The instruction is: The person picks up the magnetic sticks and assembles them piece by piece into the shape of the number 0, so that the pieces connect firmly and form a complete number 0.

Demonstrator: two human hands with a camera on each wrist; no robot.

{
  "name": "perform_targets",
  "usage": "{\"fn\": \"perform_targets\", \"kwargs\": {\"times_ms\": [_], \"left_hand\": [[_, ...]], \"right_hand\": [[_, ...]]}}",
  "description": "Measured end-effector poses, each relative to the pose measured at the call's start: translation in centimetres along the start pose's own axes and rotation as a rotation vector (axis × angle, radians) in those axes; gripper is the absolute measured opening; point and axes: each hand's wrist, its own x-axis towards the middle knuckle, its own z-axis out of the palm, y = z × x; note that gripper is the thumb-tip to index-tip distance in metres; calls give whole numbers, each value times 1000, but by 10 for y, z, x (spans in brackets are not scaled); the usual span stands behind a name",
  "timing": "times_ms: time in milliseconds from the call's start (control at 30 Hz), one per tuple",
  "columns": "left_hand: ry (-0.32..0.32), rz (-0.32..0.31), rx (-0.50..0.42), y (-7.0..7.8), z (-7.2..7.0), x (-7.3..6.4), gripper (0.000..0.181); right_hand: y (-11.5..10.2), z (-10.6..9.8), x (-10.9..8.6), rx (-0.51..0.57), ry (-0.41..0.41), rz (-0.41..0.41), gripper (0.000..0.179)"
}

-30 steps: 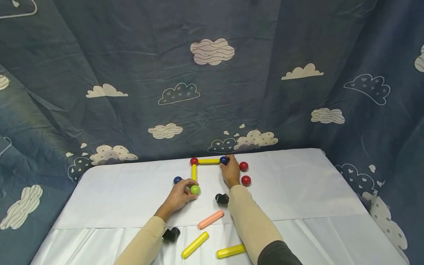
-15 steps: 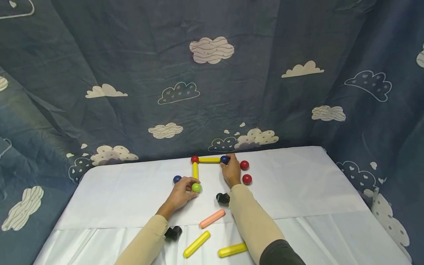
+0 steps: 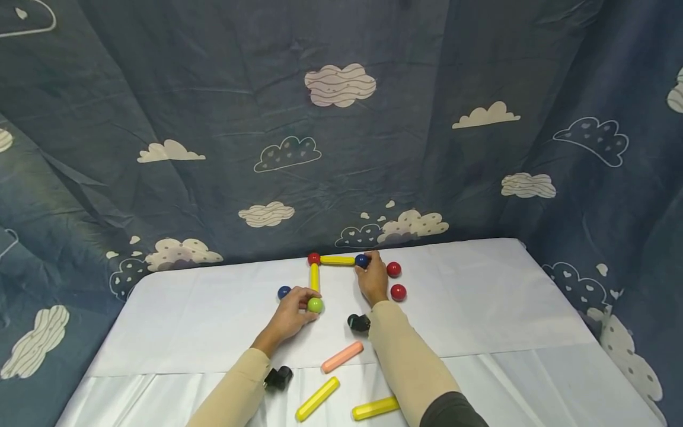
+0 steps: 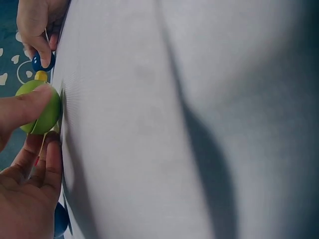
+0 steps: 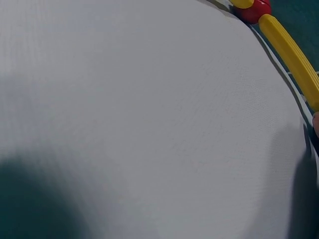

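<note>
- Surface [image 3: 480, 308]: white cloth covering, a line running across its nearer part.
- Room: dark blue curtain [image 3: 384, 142] printed with pale clouds, hung behind and at both sides.
- Left hand [image 3: 290, 312]: thumb and fingers closed about a green ball [image 3: 315, 305], at the near end of an upright yellow stick [image 3: 315, 277].
- Right hand [image 3: 373, 279]: pinching a blue ball [image 3: 361, 260], at one end of a crosswise yellow stick [image 3: 337, 260].
- Corner red ball [image 3: 313, 258]: joins both sticks, by the surface's far edge.
- Loose blue ball [image 3: 284, 292]: just beside the left hand.
- Far red ball [image 3: 393, 269] and near red ball [image 3: 398, 292]: right of the right hand.
- Pink stick [image 3: 342, 357], middle yellow stick [image 3: 317, 399] and right-hand yellow stick [image 3: 375, 408]: nearer the person; head view only.
- Left wrist view alone: a dark groove in the green ball; the thumb laid across it.
- Right wrist view alone: the crosswise stick's ridged sides, close up; most of the right hand out of frame, its grip unreadable there.
</note>
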Motion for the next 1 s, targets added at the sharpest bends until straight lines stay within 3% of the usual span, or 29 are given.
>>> {"fn": "perform_targets", "kwargs": {"times_ms": [433, 667, 867, 1000], "left_hand": [[17, -35, 31, 3, -4, 5, 38], [4, -110, 78, 10, -10, 7, 34], [17, -137, 222, 18, -15, 5, 37], [43, -118, 303, 19, -14, 4, 36]], "right_hand": [[0, 0, 1, 28, 15, -13, 42], [-3, -1, 2, 7, 23, -1, 43], [-3, -1, 2, -1, 17, 5, 46], [-1, 1, 1, 8, 6, 2, 45]]}}
